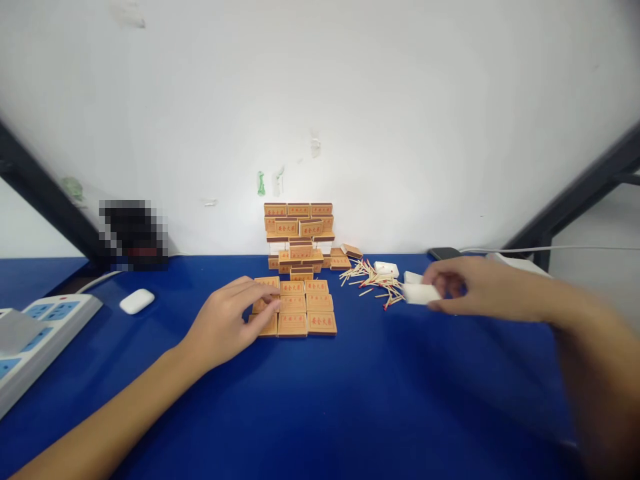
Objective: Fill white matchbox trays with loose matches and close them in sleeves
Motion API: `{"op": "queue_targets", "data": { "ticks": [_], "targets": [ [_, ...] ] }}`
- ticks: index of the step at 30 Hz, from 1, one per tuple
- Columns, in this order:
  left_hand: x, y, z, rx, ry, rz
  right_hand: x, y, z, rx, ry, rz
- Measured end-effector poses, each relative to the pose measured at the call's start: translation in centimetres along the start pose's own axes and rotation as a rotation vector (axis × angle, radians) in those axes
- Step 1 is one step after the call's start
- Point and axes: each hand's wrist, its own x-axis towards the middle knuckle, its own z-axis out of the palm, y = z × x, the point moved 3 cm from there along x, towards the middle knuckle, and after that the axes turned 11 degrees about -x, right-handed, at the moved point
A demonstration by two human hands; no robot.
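My left hand (233, 317) rests on the left column of matchboxes (293, 323) laid flat in rows on the blue table. Its thumb and fingers are apart and hide part of that column. On the right, my right hand (455, 287) pinches a white inner matchbox tray (421, 293) at its right end. Another white tray (413, 277) lies just behind it. Loose red-tipped matches (373, 275) are scattered to the left of the trays. Behind the flat rows stands a stepped stack of matchboxes (299, 230) near the wall.
A further white tray (386, 269) and loose matchboxes (341, 262) lie right of the stack. On the left are a white earbud case (137, 301) and a power strip (55, 333). A dark phone-like object (444, 254) and a cable (575, 249) lie at the back right.
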Motion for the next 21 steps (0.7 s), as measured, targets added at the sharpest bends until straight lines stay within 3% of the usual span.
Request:
{"op": "queue_targets", "data": {
  "ticks": [1, 4, 7, 9, 13, 21],
  "targets": [
    [0.0, 0.5, 0.2, -0.02, 0.003, 0.003, -0.1, -2.8, 0.4, 0.056, -0.095, -0.08],
    [-0.2, 2.5, 1.0, -0.075, -0.063, 0.029, -1.1, -10.5, 1.2, 0.101, -0.054, -0.283],
    [-0.5, 4.4, 2.0, -0.119, -0.181, 0.046, -2.3, -15.1, 2.3, 0.154, -0.061, -0.397],
    [-0.9, 5.0, 2.6, -0.125, -0.285, 0.028, -2.7, -16.2, 3.0, 0.16, -0.08, -0.426],
    [-1.4, 4.5, 3.3, -0.092, -0.434, -0.075, -2.5, -16.1, 4.1, 0.202, -0.137, -0.44],
    [-1.2, 3.9, 3.0, -0.053, -0.402, -0.174, -1.9, -16.4, 4.6, 0.324, -0.103, -0.485]
  ]
}}
